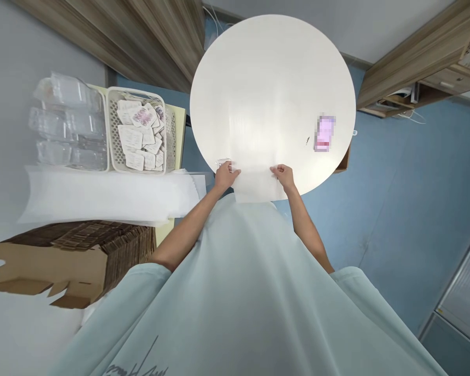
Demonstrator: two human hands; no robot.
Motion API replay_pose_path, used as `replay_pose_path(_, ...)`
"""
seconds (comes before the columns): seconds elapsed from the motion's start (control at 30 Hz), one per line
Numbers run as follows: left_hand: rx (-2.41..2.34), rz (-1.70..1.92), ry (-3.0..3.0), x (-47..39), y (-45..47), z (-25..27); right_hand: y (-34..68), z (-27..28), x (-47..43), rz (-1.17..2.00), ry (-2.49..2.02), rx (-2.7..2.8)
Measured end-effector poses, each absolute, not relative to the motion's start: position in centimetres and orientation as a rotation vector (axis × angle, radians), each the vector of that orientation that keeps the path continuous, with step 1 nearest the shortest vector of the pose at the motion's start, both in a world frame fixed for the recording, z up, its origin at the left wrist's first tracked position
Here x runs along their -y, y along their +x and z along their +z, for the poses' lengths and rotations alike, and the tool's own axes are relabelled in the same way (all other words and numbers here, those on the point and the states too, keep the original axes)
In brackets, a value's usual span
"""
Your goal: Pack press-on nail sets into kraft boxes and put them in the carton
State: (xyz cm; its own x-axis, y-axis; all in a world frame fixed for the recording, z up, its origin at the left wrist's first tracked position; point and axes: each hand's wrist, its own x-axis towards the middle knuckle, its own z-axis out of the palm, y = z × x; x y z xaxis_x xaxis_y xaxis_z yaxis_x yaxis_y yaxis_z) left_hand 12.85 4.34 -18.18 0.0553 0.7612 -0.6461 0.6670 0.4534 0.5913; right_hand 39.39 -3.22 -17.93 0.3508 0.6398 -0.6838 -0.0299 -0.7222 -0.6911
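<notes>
A thin, whitish, see-through sheet [254, 187] lies at the near edge of the round white table [274, 62], its lower end reaching over the edge toward my shirt. My left hand [226, 175] pinches its left side between thumb and fingers. On the opposite side, my right hand [283, 176] has its thumb and fingertips closed on the sheet's right edge. Just behind my left fingers is a small piece of crinkled clear plastic [222, 161], partly covered by that hand. Where the sheet ends at the far side is hard to make out against the white tabletop.
A blurred pinkish, phone-like object [325, 133] and a small dark item [307, 140] lie at the table's right. To the left are a white basket of printed cards [137, 133], clear plastic boxes [68, 122], stacked white sheets [102, 193] and flattened cardboard boxes [62, 263].
</notes>
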Motion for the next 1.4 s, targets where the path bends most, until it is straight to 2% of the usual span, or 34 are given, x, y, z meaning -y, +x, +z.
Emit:
replay_pose_path(0.23, -1.58, 0.155, 1.606, -5.9, 10.3, -19.6, 40.4, -21.1, -0.4, 1.305, -2.131, 0.633)
replay_pose_path(0.53, -1.344, -0.114, 1.774, -5.6, 6.9, -20.1, 42.8, -22.1, -1.6, 1.099, -2.359, 0.694)
replay_pose_path(1.07, -1.439, -0.08, 1.85, -4.5, 7.5, -22.6, 41.9, -22.4, 7.5, 1.193, -2.499, 0.716)
replay_pose_path(1.4, -1.394, -0.031, 2.02, -2.3, 12.6, -21.3, 43.2, -22.7, 9.5, 1.165, -2.465, 0.701)
